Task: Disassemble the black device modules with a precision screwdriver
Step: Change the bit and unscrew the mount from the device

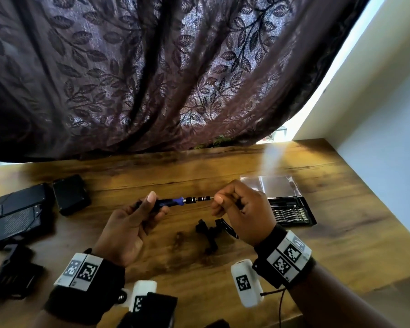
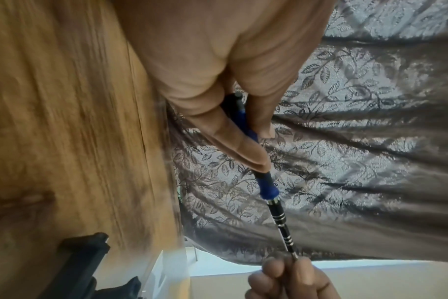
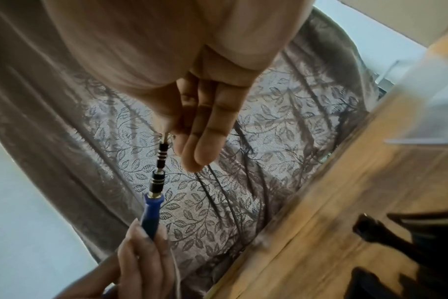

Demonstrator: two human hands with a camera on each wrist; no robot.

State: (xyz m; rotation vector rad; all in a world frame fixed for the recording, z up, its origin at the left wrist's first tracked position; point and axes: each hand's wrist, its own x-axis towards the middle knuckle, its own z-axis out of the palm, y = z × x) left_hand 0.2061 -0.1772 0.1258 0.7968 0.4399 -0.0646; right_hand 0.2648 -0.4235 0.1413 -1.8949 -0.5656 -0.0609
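1. Step in hand, as I judge it: fitting or swapping the bit at the driver's tip. No module is being worked on yet.
2. Left hand (image 1: 130, 223) is curled around the driver (image 1: 175, 201), thumb and fingers wrapped on the blue-and-black handle, shaft held level above the table (image 1: 223, 268).
3. Right hand (image 1: 239, 209) pinches the thin metal bit at the far end of the shaft, thumb against forefinger; the remaining fingers (image 3: 205, 129) lie extended beside it. Whether the bit is seated cannot be told.
4. To do it well: keep bit and shaft on one line, push straight in until it seats, then tug lightly to check. A tilted bit may jam or drop.
5. Work over the table, so a dropped bit lands near the driver, not on the floor.
6. Modules (image 1: 33, 209): grouped left of the driver on the table, untouched. Flat black rectangular cases, matte; one shows a fine mesh face.
7. Small black parts (image 1: 208, 235) lie just below the driver; their shapes are irregular, bracket-like.
8. Bit case (image 1: 291, 213): right of the driver, open, black tray with rows of shiny steel bits; clear lid behind it.
9. Driver shaft: black knurled sleeve with bright rings; handle smooth plastic.
10. Table: glossy wood grain. Curtain (image 1: 175, 67) beyond the driver, dark, leaf-patterned weave.
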